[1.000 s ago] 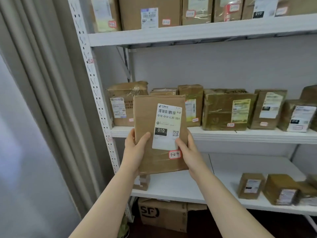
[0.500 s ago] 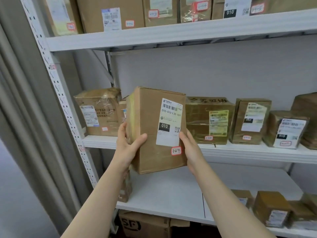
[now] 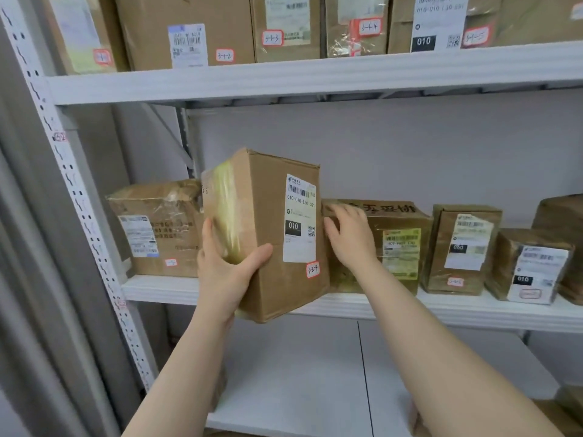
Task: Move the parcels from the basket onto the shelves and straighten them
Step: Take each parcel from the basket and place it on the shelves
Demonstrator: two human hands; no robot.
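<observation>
While the parcel point(image 3: 265, 216) is held at the front of the middle shelf point(image 3: 441, 310), it is seen tilted, its top leaning toward the left and its lower corner hanging below the shelf's front lip. A white shipping label marked "010" and a small red-edged sticker are carried on its front face, and its left side is covered with glossy tape. The left hand point(image 3: 225, 269) is clamped on the parcel's lower left corner, with the thumb laid across the front face and the fingers wrapped onto the taped side. The right hand point(image 3: 350, 238) is kept off the parcel; its relaxed fingers are laid against the upper left corner of the yellow-labelled box point(image 3: 394, 212) just to the right. The two hands are thus held apart, with the parcel between them. A taped carton point(image 3: 157, 228) is stood on the same shelf to the left, partly hidden by the parcel. Further labelled boxes are ranged along the top shelf point(image 3: 315, 74).
</observation>
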